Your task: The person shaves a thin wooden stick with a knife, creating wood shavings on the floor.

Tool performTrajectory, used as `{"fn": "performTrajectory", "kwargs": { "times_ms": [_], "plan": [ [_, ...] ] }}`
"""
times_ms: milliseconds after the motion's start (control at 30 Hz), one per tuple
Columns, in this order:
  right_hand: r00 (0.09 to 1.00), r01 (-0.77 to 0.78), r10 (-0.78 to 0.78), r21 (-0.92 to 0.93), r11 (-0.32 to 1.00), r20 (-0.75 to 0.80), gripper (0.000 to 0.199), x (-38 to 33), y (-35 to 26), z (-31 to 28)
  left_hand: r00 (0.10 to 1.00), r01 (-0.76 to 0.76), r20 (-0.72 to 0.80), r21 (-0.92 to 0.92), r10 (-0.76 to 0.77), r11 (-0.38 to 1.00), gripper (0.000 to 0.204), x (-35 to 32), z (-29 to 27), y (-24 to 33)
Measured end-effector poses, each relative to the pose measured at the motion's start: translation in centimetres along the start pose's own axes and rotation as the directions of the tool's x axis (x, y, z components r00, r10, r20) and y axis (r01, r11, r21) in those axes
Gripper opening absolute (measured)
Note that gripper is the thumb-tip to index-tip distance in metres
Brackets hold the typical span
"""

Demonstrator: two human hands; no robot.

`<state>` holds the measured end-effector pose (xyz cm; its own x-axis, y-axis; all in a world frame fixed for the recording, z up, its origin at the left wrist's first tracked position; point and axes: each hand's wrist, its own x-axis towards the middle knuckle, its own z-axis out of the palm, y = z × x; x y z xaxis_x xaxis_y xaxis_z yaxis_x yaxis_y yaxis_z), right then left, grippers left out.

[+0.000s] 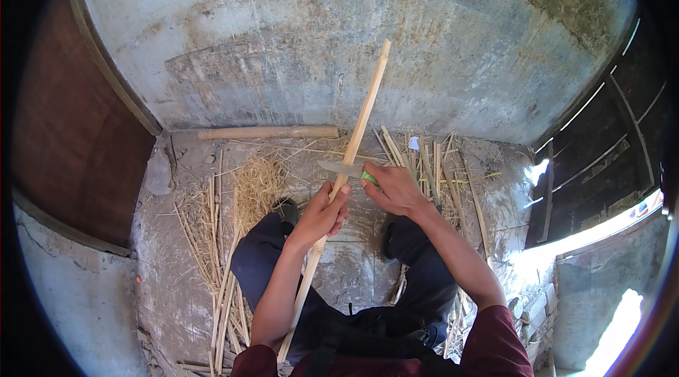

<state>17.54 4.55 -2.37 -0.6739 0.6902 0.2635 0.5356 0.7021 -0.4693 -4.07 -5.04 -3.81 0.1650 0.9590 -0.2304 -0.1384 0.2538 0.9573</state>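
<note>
The left hand (322, 213) grips a long bamboo strip (351, 158), the right hand (393, 189) a knife (341, 167) set across its middle; finished strips (225, 285) and shavings (258, 182) already lie on the floor (350, 274).

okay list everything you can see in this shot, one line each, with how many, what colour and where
bamboo strip: one, pale tan, held slanting up from the lap toward the wall
knife: one, grey blade with green handle, blade set across the strip
bamboo pole: one, tan, lying along the foot of the wall
split bamboo strips: many, tan, scattered on the floor at left and right
shavings: one heap, straw yellow, on the floor left of centre
concrete wall: one, grey, stained, ahead
concrete floor: grey, underfoot
trousers: dark blue, knees spread
left hand: one, gripping the strip
right hand: one, gripping the knife handle
</note>
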Motion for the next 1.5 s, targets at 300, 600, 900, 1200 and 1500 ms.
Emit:
{"fn": "performTrajectory", "kwargs": {
  "times_ms": [300, 600, 900, 1200, 1500],
  "plan": [
    [0.997, 0.07, -0.067, 0.063, 0.996, -0.042, 0.024, -0.1, -0.1, 0.7, 1.0, -0.015, 0.007, -0.016, 0.015, 1.0, 0.035, -0.2, -0.2, 0.4],
    [0.998, 0.036, -0.039, 0.054, 0.998, 0.051, 0.024, -0.1, -0.8, 0.4, 0.998, -0.058, -0.018, -0.001, 0.058, 0.998, 0.039, 0.2, -0.1, -0.1],
    [0.997, 0.065, -0.065, 0.011, 0.998, 0.036, 0.024, -0.4, -1.0, 0.9, 0.993, -0.094, -0.066, 0.038, 0.097, 0.995, 0.05, 0.6, 0.1, -1.3],
    [0.998, 0.044, -0.044, 0.012, 0.999, 0.042, 0.025, -0.3, -0.9, 1.0, 0.98, -0.1, -0.167, 0.062, 0.109, 0.993, 0.049, 1.2, 0.5, -2.0],
    [0.999, 0.027, -0.028, 0.024, 0.999, 0.037, 0.025, 0.0, -0.8, 1.0, 0.972, -0.089, -0.212, 0.052, 0.098, 0.995, 0.044, 1.3, 1.1, -1.6]
  ]
}}
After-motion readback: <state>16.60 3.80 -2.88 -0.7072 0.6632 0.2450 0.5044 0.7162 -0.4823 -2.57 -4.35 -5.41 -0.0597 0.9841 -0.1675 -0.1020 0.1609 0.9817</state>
